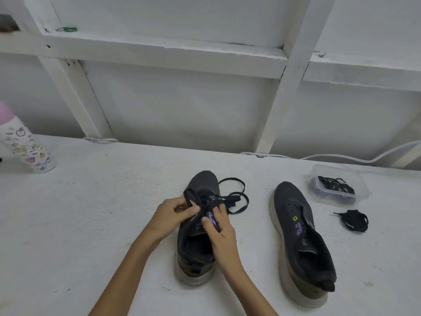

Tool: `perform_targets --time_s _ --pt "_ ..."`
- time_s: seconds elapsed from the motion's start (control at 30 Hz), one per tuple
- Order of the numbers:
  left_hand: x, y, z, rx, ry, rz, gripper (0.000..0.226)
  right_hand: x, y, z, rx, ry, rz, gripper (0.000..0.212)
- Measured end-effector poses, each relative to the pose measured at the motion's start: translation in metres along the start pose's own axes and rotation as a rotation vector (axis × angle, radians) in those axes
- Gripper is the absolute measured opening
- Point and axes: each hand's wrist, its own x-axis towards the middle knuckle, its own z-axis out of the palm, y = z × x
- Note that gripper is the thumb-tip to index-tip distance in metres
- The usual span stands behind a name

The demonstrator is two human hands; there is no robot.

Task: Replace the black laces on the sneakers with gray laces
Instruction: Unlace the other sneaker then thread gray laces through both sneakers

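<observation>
- Head view: your left hand point(169, 215) and right hand point(219, 226) meet over the left sneaker point(197, 229), which sits at the centre of the white tabletop point(91, 224), toe toward 12 o'clock.
- Your left grip is pressed together, pinching a strand of the black lace point(227, 197) at the shoe's 9 o'clock side.
- Your right grip lies on the tongue with its purple mark, fingers curled down; you cannot tell whether it pinches the lace.
- Loose lace loops spill off the shoe toward 2 o'clock.
- The 2nd sneaker point(300, 238) lies at 3 o'clock, unlaced, apart from the first.
- At 2 o'clock a clear plastic box point(362, 190) holds dark laces; a lace bundle point(353, 221) lies beside it.
- A printed bottle point(27, 149) stands at 10 o'clock.
</observation>
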Motion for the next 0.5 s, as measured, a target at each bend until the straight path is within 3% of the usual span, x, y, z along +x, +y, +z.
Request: perform_targets --time_s 0.2,0.27,0.4,0.5 --pt "0.019 0.001 -0.017 -0.097 0.422 0.063 0.009 0.002 0.005 -0.001 -0.035 -0.005 -0.010 0.036" --pt "0.017 0.003 -0.016 -0.108 0.369 0.043 0.014 0.002 0.007 0.001 -0.044 -0.003 -0.019 0.031" --pt "0.006 -0.003 -0.004 -0.025 0.036 -0.076 0.019 0.002 0.007 0.001 -0.049 -0.003 -0.032 0.031" --pt "0.009 -0.005 -0.004 -0.019 0.112 -0.015 0.004 0.002 0.004 0.000 -0.044 -0.020 -0.018 0.032"
